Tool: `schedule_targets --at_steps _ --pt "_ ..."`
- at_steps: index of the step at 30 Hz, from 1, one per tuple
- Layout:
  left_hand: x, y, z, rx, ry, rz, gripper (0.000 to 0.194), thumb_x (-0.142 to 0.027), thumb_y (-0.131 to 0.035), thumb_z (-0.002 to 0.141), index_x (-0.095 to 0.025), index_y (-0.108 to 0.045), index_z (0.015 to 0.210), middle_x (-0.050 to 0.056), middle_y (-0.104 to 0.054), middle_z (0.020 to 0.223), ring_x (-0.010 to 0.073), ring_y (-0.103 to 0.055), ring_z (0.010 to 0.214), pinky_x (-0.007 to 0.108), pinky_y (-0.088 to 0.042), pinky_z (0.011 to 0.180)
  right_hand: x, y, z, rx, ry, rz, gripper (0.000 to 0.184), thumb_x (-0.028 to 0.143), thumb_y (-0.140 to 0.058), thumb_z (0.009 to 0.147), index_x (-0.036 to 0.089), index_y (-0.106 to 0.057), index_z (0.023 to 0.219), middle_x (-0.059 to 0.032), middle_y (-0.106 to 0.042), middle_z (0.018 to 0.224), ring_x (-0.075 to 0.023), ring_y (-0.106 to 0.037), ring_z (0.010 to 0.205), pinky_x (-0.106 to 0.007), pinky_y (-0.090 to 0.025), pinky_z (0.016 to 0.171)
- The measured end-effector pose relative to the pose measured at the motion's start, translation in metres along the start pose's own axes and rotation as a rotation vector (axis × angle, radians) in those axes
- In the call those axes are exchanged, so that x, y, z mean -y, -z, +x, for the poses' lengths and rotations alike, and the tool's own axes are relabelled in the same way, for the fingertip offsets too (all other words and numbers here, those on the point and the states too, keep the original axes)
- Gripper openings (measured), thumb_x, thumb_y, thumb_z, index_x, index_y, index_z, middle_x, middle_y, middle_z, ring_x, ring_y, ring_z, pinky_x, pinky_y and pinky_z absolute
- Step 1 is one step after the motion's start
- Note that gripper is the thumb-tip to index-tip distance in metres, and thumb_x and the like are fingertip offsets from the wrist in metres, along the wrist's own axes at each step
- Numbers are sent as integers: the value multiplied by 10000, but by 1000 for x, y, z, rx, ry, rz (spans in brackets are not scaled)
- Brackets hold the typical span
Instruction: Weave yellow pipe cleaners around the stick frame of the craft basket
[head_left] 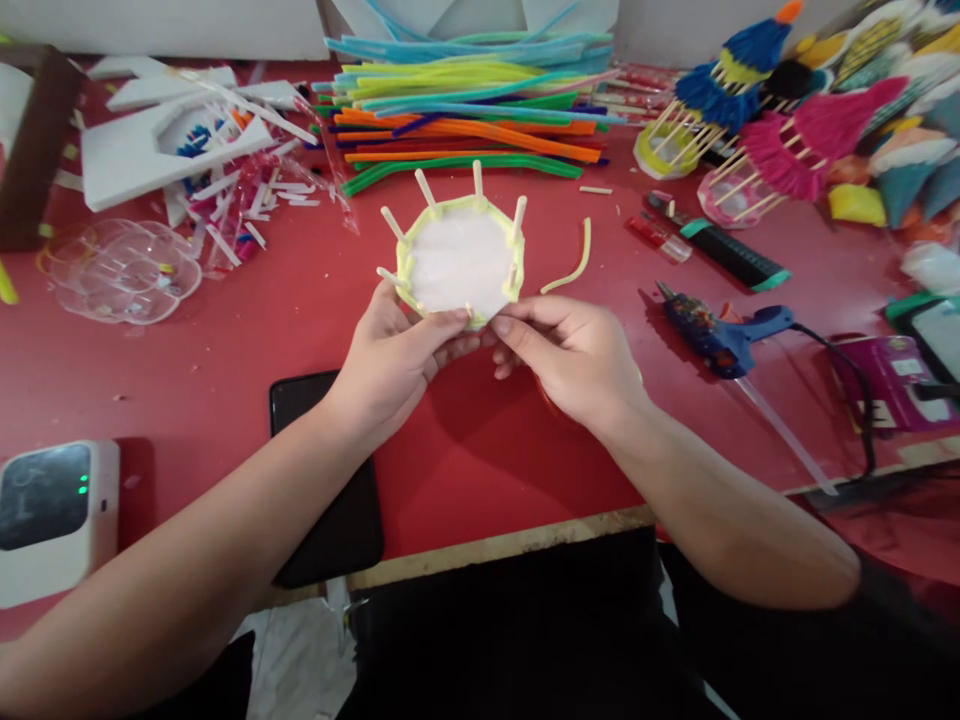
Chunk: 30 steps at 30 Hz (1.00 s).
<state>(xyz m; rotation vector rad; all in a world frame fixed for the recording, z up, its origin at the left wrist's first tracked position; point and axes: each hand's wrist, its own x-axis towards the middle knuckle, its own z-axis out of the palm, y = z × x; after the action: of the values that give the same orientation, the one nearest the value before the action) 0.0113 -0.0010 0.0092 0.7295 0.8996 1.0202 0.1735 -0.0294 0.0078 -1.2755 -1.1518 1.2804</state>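
Observation:
Between my hands is a white octagonal base (459,258) edged with yellow pipe cleaner, with several short wooden sticks standing up around its rim. My left hand (401,345) grips its near left side, thumb on the rim and fingers beneath. At the near right edge my right hand (566,345) pinches with thumb and forefinger; the yellow edging seems to be in that pinch, though the fingers hide the spot. A short loose piece of yellow pipe cleaner (576,262) lies on the red table just beyond my right hand.
Colourful pipe cleaners (480,110) lie piled at the back. A glue gun (716,325), a cutter knife (731,255) and finished stick-and-yarn models (795,160) are on the right. To the left are foam scraps (150,150), a clear plastic tray (124,275), a phone (337,530) and a white device (60,520).

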Motion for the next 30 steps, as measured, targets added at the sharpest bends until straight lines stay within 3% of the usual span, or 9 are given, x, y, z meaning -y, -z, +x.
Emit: schedule_targets --at_steps 5,11,13,16,19,25,30 --pt "-2 -1 0 -27 -10 -8 470 -63 -763 726 -227 -527 1099 32 -740 1083 196 -754 970 370 -624 888 -6 -1 -1 -8 18 9 159 324 -649 941 195 -632 849 37 -632 657 -87 -632 571 -205 -553 500" --pt "-3 0 -1 -44 -7 2 458 -84 -758 718 -253 -504 1060 -1 -725 1082 161 -731 942 306 -609 815 -4 3 -6 -80 134 -65 313 162 -485 951 225 -458 646 68 -472 527 -55 -519 463 -173 -389 413" --pt "-3 0 -1 -42 -20 3 486 -82 -759 703 -259 -499 1073 1 -724 1116 152 -728 927 277 -601 773 -3 6 -7 -79 173 -136 320 205 -518 966 216 -521 646 58 -517 535 -56 -518 465 -188 -402 430" --pt "-2 0 -1 -30 -42 -9 507 -83 -753 701 -265 -509 1107 11 -727 1147 148 -728 914 252 -591 726 -2 7 -7 -79 167 -197 171 338 -670 936 206 -698 831 33 -647 624 -82 -570 496 -222 -458 457" --pt "-2 1 -2 -19 -57 3 518 -96 -768 705 -280 -526 1125 17 -722 1210 182 -733 1014 278 -604 767 -1 3 -8 -135 181 -233 168 359 -791 844 219 -699 850 28 -685 678 -103 -600 519 -250 -503 482" --pt "-2 1 -5 7 -47 47 479 -146 -799 728 -255 -552 1123 61 -720 1269 239 -728 1108 333 -634 846 -4 0 -15 -190 484 -498 82 342 -732 909 261 -734 923 -11 -752 840 -144 -658 669 -301 -580 629" --pt "-2 1 -7 56 -38 49 484 -151 -814 728 -250 -546 1118 59 -719 1246 258 -725 1125 353 -644 853 -6 3 -13 -136 595 -588 94 271 -678 945 280 -770 932 -13 -749 810 -147 -644 673 -310 -560 665"
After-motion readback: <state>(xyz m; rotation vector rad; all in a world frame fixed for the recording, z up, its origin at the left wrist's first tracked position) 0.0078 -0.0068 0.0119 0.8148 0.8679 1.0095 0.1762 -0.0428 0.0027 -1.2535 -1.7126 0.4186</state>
